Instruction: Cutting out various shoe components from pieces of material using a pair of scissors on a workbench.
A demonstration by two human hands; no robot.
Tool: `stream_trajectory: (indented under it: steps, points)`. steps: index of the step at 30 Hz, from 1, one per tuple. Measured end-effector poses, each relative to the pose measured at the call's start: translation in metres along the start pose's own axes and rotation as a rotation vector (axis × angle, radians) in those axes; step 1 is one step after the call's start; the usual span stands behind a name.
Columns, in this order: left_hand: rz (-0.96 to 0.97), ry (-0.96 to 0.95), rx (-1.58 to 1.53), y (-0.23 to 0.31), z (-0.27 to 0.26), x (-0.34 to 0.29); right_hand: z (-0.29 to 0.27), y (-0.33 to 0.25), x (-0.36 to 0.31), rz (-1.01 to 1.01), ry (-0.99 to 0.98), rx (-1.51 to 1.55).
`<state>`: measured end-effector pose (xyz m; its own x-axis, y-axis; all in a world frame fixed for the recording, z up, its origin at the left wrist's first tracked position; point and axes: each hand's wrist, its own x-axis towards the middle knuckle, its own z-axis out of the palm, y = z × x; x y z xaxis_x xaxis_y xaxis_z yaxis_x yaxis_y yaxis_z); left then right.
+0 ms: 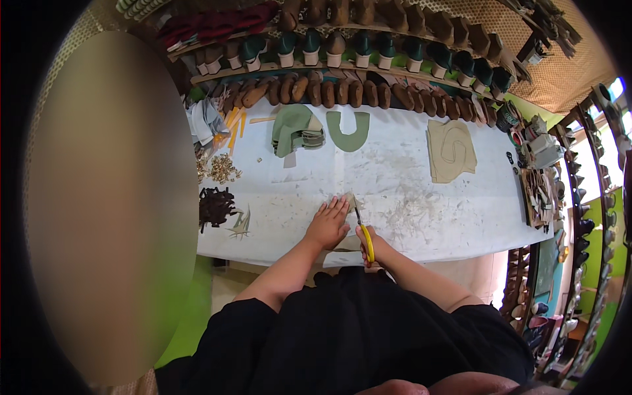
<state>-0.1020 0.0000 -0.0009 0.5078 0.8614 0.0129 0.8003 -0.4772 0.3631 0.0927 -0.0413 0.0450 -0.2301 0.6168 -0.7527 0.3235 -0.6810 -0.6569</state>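
My left hand (327,224) lies flat near the front of the white-covered table (283,187), its fingers stretched out. It presses on a small grey-green piece of sheet material (350,201), most of which it hides. Just to the right, my right hand (372,246) is closed around the yellow handles of a pair of scissors (368,242). The dark blades point away from me and meet the piece beside my left fingertips. How far apart the blades stand is too small to tell.
Farther back lie a stack of green cut pieces (293,130), a U-shaped green piece (349,131) and a beige sheet (451,151). At left are gold-coloured bits (222,169), a dark brown heap (216,205) and pointed scraps (241,224). Shoe lasts (355,94) line shelves behind.
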Motion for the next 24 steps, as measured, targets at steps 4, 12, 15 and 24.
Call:
stream_trajectory:
  steps: [4, 12, 15, 24]
  points:
    - [-0.015, 0.003, -0.007, -0.0002, 0.0009, -0.0004, 0.0018, 0.0041, 0.0086, -0.020, 0.051, -0.002]
    - [0.002, -0.004, -0.029, -0.0012, -0.0041, -0.0008, 0.0046, -0.0004, 0.0066, -0.013, 0.052, 0.037]
    - [0.012, 0.005, -0.038, -0.0012, -0.0035, -0.0010, 0.0038, -0.0015, 0.0053, -0.021, 0.054, 0.009]
    - [0.016, 0.003, -0.023, -0.0010, -0.0031, -0.0016, 0.0022, 0.0068, 0.0092, -0.032, 0.066, -0.073]
